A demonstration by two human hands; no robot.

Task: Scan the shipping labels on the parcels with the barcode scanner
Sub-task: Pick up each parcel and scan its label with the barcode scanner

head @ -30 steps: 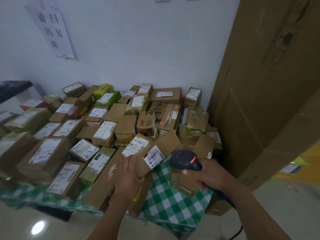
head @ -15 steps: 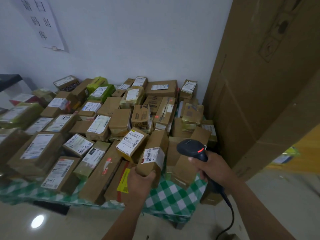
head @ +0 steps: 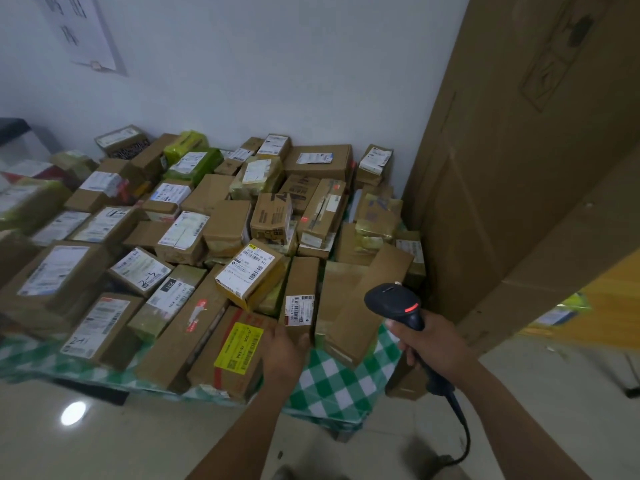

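Note:
A narrow brown parcel (head: pixel 302 289) with a white barcode label lies flat in the pile near the table's front edge. My left hand (head: pixel 282 351) grips its near end from below. My right hand (head: pixel 429 344) holds a black corded barcode scanner (head: pixel 394 301) by the handle, its head raised to the right of that parcel, a red light showing on it. Beside the narrow parcel lie a box with a yellow label (head: pixel 239 348) and a tilted yellow box with a white label (head: pixel 247 277).
Many cardboard parcels cover a table with a green-and-white checked cloth (head: pixel 332 382), back to the white wall. A very tall cardboard carton (head: pixel 519 168) leans at the right. Shiny tiled floor (head: pixel 121 441) lies in front. A printed sign (head: pixel 83 32) hangs on the wall.
My left hand has lowered the narrow parcel from a raised, tilted hold down flat into the pile. The scanner has drawn back to the right, away from the label.

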